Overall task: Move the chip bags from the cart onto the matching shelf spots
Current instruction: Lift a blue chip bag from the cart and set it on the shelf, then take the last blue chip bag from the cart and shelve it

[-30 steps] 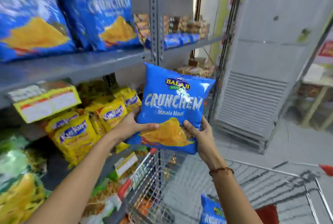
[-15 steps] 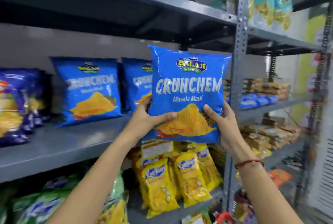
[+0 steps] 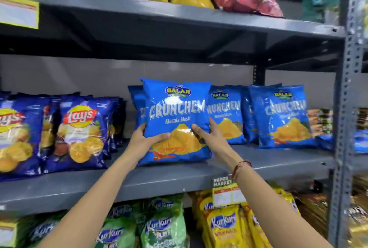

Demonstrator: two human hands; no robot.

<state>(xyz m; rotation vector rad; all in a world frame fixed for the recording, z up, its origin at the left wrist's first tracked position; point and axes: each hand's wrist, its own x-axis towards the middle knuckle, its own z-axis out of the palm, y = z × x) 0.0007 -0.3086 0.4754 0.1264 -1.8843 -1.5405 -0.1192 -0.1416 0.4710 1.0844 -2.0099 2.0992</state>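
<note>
The blue Crunchem bag [image 3: 176, 122] stands on the grey shelf [image 3: 179, 176], right in front of other Crunchem bags [image 3: 282, 116]. The left hand [image 3: 146, 138] and right hand [image 3: 207, 133] both squeeze its sides with bent fingers. It looks almost put away, but the hands must let go, and the cart is out of sight.

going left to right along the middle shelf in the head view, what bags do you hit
Lay's bags → held Crunchem bag, gripped by left hand and right hand → middle Crunchem bag → right Crunchem bag
</note>
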